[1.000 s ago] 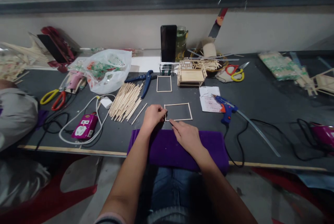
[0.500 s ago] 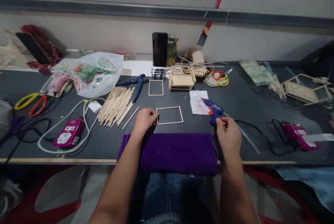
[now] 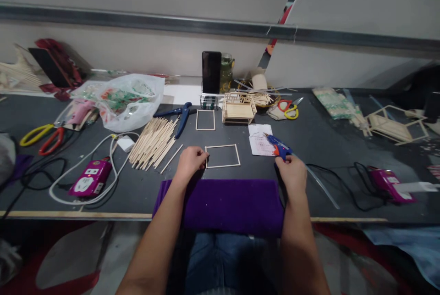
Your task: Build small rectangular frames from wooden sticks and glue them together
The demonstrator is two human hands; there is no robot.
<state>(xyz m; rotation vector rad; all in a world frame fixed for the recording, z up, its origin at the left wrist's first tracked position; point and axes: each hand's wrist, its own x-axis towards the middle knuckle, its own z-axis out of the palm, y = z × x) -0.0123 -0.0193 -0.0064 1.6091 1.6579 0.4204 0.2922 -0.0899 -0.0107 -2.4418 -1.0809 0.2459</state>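
Observation:
My left hand (image 3: 191, 162) pinches the left side of a rectangular frame of thin wooden sticks (image 3: 222, 166), which lies flat on the dark table. At the handle of a blue hot glue gun (image 3: 282, 148), my right hand (image 3: 293, 175) has its fingers closed. The gun's tip points up and left over a sheet of white paper (image 3: 257, 135). A second, smaller stick frame (image 3: 205, 129) lies farther back. Left of my left hand are a single stick (image 3: 171, 159) and a pile of wooden sticks (image 3: 153, 141). A folded purple cloth (image 3: 230, 205) lies in front of me.
Blue cutters (image 3: 184, 118) lie behind the pile, beside a plastic bag (image 3: 132, 102). A small wooden stick model (image 3: 239, 112) stands before a phone (image 3: 211, 72). Scissors (image 3: 291, 111) lie at the back right. Purple power strips (image 3: 91, 178) and cables sit at both sides.
My right hand has moved left and forward onto the glue gun's handle. My left hand stays at the frame's left side. The whole view has shifted slightly down.

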